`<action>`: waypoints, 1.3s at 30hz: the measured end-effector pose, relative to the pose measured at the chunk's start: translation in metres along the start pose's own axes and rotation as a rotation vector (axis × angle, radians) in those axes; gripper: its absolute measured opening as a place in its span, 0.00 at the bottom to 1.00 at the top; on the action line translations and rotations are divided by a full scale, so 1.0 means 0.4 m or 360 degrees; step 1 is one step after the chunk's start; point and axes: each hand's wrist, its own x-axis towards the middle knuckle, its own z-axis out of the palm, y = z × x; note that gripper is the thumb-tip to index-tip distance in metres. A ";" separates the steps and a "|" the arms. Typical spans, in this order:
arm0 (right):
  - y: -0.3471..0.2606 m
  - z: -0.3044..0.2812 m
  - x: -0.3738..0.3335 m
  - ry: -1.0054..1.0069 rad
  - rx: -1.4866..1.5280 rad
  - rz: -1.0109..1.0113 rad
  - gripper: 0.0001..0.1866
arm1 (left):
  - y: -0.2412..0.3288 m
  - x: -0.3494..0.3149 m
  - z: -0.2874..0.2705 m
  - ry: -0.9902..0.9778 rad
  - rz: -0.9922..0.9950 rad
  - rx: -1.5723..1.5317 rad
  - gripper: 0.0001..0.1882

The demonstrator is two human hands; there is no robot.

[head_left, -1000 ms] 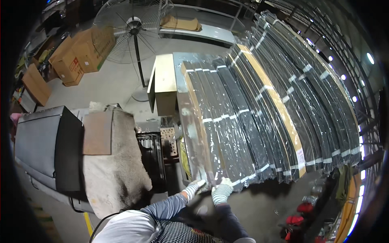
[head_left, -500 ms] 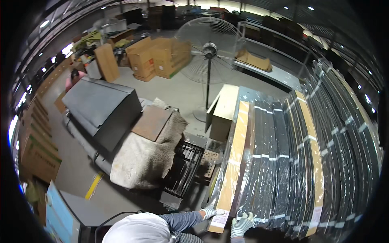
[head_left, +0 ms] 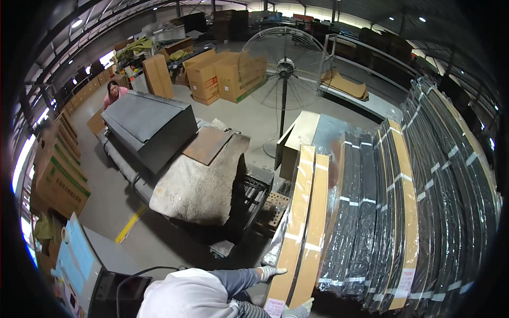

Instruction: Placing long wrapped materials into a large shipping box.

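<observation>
Warehouse floor of grey concrete fills the upper half of the frame, with cardboard boxes (head_left: 222, 77) stacked at upper centre and a tall pedestal fan (head_left: 283, 69) just right of them. Along the right side, long black bundles (head_left: 424, 212) wrapped in clear film lean in a row. At lower centre, two long tan cardboard-faced packs (head_left: 305, 228) stand tilted against that row. The left hand (head_left: 271, 273), in a white glove, lies flat against the lower left edge of the packs, fingers stretched out, its grip open. The right hand (head_left: 301, 307), also gloved, touches the bottom end of the packs at the lower edge of the frame; it seems partly curled, but I cannot tell whether its grip is closed. Left of centre, a grey cloth (head_left: 199, 185) drapes over a black pallet truck (head_left: 249, 199), and a dark metal cabinet (head_left: 151, 127) lies behind it.
</observation>
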 end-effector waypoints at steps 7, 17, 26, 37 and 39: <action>0.024 -0.051 -0.001 -0.0138 -0.0196 0.0060 0.50 | -0.212 0.108 0.000 -0.0250 0.0159 0.0634 0.44; 0.006 -0.190 -0.118 -0.0433 0.0162 -0.0564 0.50 | -0.438 -0.036 -0.020 0.0214 -0.0171 -0.0986 0.36; -0.398 -0.091 0.208 -0.0223 -0.0591 -0.1002 0.59 | -0.145 -0.112 -0.213 0.0376 0.0721 -0.1525 0.32; -0.517 -0.089 0.293 -0.0318 -0.0707 -0.1141 0.59 | -0.089 -0.113 -0.266 0.0563 0.0604 -0.1633 0.28; -0.539 -0.087 0.308 -0.0278 -0.0686 -0.1229 0.59 | -0.041 -0.197 -0.243 0.0294 0.0637 -0.1729 0.30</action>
